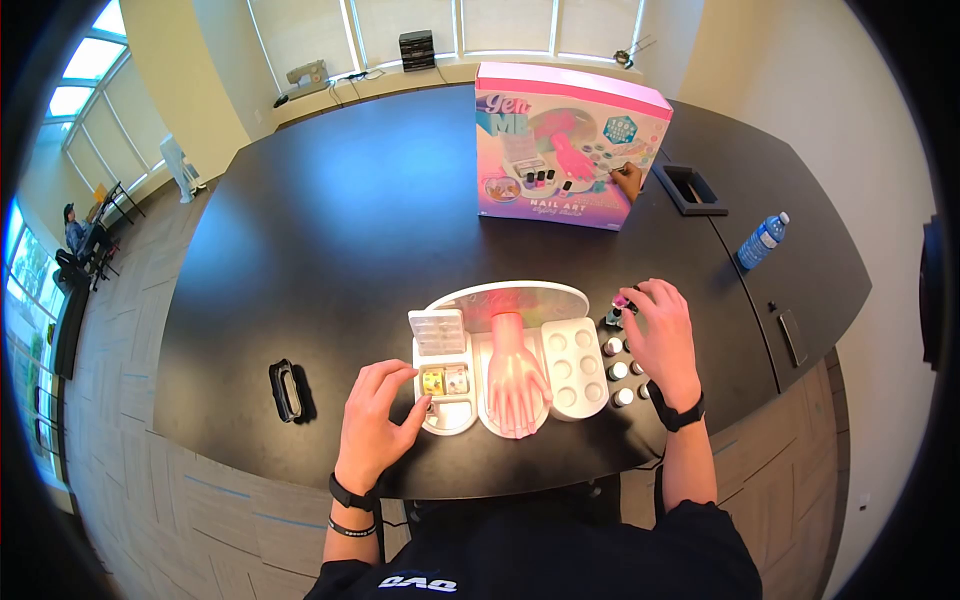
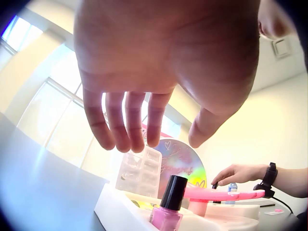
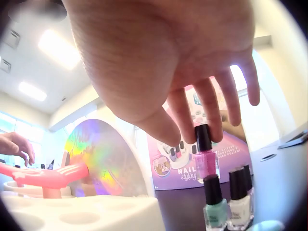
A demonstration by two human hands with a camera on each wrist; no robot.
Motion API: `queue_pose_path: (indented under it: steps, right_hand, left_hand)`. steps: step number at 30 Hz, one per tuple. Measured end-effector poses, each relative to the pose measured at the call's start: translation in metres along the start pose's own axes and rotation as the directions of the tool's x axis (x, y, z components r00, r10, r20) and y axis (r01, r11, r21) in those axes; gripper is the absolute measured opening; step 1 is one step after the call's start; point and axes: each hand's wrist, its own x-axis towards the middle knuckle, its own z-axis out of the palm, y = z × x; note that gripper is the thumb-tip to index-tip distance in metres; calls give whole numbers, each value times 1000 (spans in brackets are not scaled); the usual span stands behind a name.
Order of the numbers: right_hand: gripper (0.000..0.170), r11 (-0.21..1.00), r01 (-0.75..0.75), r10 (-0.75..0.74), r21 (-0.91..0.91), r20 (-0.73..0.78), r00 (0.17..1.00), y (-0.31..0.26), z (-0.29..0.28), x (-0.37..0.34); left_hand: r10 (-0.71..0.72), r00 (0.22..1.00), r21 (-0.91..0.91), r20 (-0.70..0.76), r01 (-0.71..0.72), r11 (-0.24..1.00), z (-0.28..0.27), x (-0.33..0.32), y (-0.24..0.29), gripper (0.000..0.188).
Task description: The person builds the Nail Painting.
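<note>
The right hand (image 1: 662,335) grasps a pink polish bottle (image 3: 207,166) by its black cap, with the fingertips at the cap; the bottle hangs upright just below those fingertips, at the far left edge of the hand, raised off the desk (image 1: 330,240); just nearer, a green bottle (image 3: 215,212) and a white bottle (image 3: 238,207) stand on the desk, right of the white palette (image 1: 580,411) with round wells.

The left hand (image 1: 376,420) is released, its fingers loosely bent and holding nothing; it hovers at the left edge of the compartment tray (image 1: 452,416), where a second pink bottle (image 2: 167,219) leans below the thumb; a pink model hand (image 1: 512,380) lies between the two hands, palette on its right and tray on its left; the printed box (image 1: 560,215) stands on the far side.
</note>
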Motion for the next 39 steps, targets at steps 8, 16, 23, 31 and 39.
queue_pose_path:
  steps: [8, 16, 23, 31, 39]
  right_hand:
    - [22, 980, 119, -125, 163, 32, 992, -45, -26, -13]
    - [31, 849, 276, -348, 451, 83, 934, -82, -24, -29]
    - [34, 752, 347, -466, 560, 80, 881, -107, -22, -39]
    - [38, 727, 347, -504, 593, 117, 856, -112, -18, -43]
    - [35, 762, 317, -406, 564, 35, 913, -92, -18, -37]
  left_hand:
    - [104, 995, -140, -12, -104, 985, 15, 9, 25, 37]
    - [162, 981, -304, 109, -122, 945, 36, 13, 49, 42]
    - [181, 967, -392, 177, -99, 915, 46, 9, 57, 43]
    - [135, 971, -385, 195, -51, 921, 40, 6, 50, 39]
    - [38, 981, -308, 192, 23, 951, 18, 2, 31, 30]
